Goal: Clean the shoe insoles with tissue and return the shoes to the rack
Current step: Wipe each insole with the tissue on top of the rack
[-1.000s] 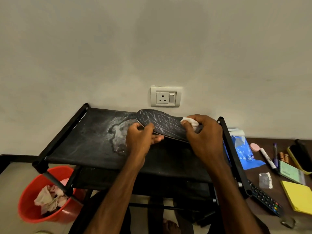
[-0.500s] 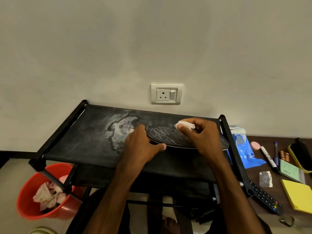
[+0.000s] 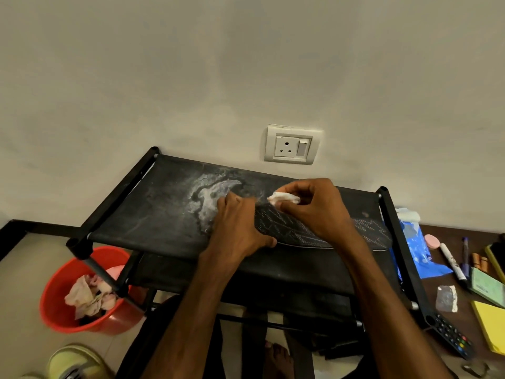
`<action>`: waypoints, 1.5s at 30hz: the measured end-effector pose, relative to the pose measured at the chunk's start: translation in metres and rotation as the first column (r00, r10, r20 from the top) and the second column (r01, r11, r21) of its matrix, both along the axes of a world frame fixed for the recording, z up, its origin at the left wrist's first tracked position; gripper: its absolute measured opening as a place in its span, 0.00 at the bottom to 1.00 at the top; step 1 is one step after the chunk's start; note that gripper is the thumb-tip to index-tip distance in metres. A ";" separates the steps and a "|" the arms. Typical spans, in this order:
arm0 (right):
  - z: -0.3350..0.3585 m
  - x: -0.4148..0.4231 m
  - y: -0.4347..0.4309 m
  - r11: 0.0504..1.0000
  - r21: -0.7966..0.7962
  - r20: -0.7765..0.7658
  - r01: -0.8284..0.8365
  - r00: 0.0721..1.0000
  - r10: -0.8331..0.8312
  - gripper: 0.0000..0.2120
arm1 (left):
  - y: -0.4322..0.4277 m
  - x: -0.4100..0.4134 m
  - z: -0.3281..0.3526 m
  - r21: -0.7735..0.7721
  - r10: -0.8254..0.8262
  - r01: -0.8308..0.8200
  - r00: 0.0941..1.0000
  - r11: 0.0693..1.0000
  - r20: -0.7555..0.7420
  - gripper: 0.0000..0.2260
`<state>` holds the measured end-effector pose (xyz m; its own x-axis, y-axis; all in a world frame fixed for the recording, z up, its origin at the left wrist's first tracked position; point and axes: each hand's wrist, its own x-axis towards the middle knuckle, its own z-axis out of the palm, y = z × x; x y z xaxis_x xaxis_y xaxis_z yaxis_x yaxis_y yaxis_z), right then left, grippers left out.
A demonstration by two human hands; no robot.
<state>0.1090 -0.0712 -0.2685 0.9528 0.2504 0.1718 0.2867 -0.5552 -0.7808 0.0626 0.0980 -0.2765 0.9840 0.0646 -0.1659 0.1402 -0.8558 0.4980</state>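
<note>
Our right hand (image 3: 319, 212) pinches tissue (image 3: 284, 198) against the insole (image 3: 314, 231); our left hand (image 3: 237, 228) grips its end. The bucket (image 3: 62, 321) holds wads (image 3: 87, 296).

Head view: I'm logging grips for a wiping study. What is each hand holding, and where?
The right hand pinches a small tissue wad in its fingertips. The left hand holds the insole by its left end, on the rack.

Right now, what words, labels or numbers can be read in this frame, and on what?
Nothing reads clearly.
White marker: dark print on the barrel, too blurred to read.
Green pad: faint print, too blurred to read.
Remote control: button markings, too small to read.
</note>
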 end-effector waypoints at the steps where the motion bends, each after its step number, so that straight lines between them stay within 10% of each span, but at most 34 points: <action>1: 0.000 0.003 0.005 0.999 -0.046 0.026 -0.023 0.999 0.024 0.09 | 0.002 0.000 -0.002 0.007 -0.006 0.006 1.000 1.000 0.011 0.41; 25: -0.015 0.021 0.044 0.799 -0.574 -0.040 -0.177 0.981 0.189 0.10 | 0.003 -0.003 -0.016 0.017 0.117 -0.119 0.991 0.993 0.070 0.33; 45: -0.020 0.016 0.039 0.857 -0.501 0.085 -0.124 0.978 0.192 0.08 | 0.006 -0.003 -0.021 -0.029 0.104 -0.102 0.992 0.994 0.074 0.35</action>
<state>0.1246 -0.0320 -0.2881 0.8715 0.4793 0.1042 0.4812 -0.7946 -0.3702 0.0592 0.1036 -0.2970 0.9821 0.1635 -0.0940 0.1884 -0.8259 0.5315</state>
